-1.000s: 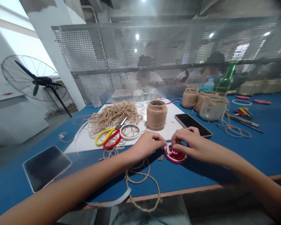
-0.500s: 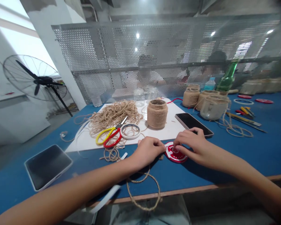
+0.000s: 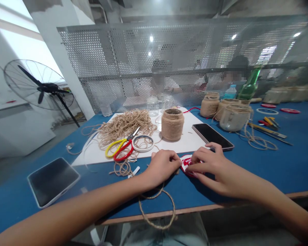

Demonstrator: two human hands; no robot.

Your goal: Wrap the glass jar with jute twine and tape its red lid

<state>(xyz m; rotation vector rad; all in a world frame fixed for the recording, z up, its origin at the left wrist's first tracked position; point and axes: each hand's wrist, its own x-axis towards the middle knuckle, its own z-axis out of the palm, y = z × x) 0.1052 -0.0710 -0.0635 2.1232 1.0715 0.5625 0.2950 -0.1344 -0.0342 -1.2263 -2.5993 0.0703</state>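
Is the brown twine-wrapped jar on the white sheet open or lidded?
Open; the brown twine-wrapped jar shows a dark, uncovered mouth.

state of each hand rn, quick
Left hand: closed, pinched at the edge of the flat round red-and-white disc; grip unclear.
Right hand: partly open, fingers curled over the same disc.
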